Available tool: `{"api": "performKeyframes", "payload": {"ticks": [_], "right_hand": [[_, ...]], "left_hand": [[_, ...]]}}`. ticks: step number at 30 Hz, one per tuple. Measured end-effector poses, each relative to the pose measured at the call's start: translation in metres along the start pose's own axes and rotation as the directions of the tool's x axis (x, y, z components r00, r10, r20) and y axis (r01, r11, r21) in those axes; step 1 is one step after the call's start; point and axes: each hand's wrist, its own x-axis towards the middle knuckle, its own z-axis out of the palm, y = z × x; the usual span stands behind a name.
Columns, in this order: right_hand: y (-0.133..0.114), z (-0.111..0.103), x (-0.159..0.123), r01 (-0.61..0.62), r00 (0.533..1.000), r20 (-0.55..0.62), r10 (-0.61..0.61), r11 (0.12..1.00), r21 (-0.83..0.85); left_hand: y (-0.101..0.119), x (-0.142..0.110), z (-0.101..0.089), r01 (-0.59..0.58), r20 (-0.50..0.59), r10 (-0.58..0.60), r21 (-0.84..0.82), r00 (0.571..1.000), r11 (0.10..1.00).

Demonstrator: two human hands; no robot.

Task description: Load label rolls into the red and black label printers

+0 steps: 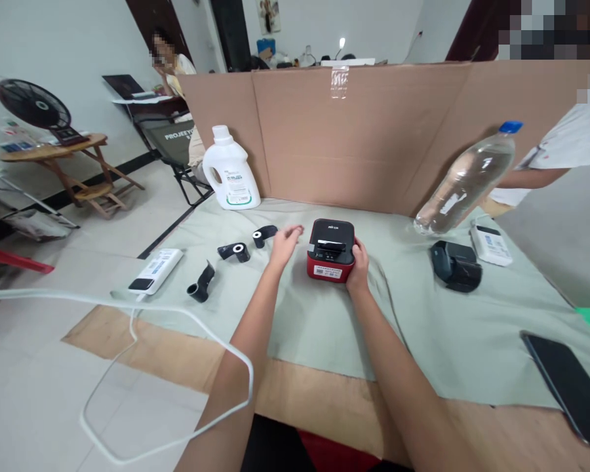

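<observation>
A small red-and-black box-shaped device point(332, 246), which looks like a label printer, sits on the pale green cloth with a black bar across its top. My right hand point(358, 267) grips its right side, fingers partly hidden behind it. To its left, my left hand point(285, 245) hovers apart from it, fingers stretched toward it and nothing visible in them. Just beyond that hand lies a black roll point(264, 235) with a white core and a loose tail. A similar black roll point(236, 250) and a curled black piece point(202, 283) lie farther left.
A cardboard panel point(354, 137) borders the back. Near it are a white jug point(232, 174) and a leaning clear bottle point(465, 180). White power banks point(156, 270) point(491, 244), a black device point(456, 265) and a phone point(568, 387) flank me. A white cable point(248, 367) crosses my left arm.
</observation>
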Motion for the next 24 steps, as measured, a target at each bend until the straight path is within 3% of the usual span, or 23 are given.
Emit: {"api": "performKeyframes", "payload": {"ticks": [1, 3, 6, 10, 13, 17, 21, 24], "right_hand": [[0.001, -0.001, 0.0, -0.012, 1.0, -0.002, 0.012, 1.0, 0.005], [0.002, -0.002, 0.0, -0.033, 0.999, -0.009, 0.033, 0.999, 0.003], [0.002, -0.002, 0.0, -0.038, 0.999, -0.016, 0.038, 0.999, -0.005], [0.0, 0.0, 0.0, -0.024, 1.0, -0.016, 0.024, 1.0, 0.001], [-0.002, 0.001, -0.001, -0.025, 0.999, -0.02, 0.025, 1.0, -0.002], [-0.003, 0.002, -0.001, -0.025, 0.999, -0.032, 0.024, 0.999, -0.025], [0.0, 0.001, 0.0, -0.007, 0.999, -0.031, 0.006, 1.0, -0.022], [0.002, -0.001, 0.002, 0.001, 1.0, -0.025, -0.001, 1.0, -0.007]], "left_hand": [[0.002, 0.001, -0.015, -0.061, -0.115, 0.084, 0.186, 0.99, 0.981], [0.002, 0.001, -0.045, -0.048, -0.268, 0.234, 0.557, 0.934, 0.829], [-0.005, 0.0, -0.077, 0.12, -0.294, 0.207, 0.797, 0.933, 0.591], [-0.014, -0.001, -0.083, 0.195, -0.271, 0.094, 0.855, 0.958, 0.48], [-0.012, -0.011, -0.077, 0.187, -0.271, 0.125, 0.87, 0.954, 0.457], [-0.009, -0.045, -0.078, 0.153, -0.243, 0.158, 0.886, 0.957, 0.437], [-0.012, -0.078, -0.091, 0.117, -0.2, 0.155, 0.898, 0.968, 0.425], [-0.012, -0.078, -0.111, 0.065, -0.19, 0.219, 0.877, 0.957, 0.476]]}}
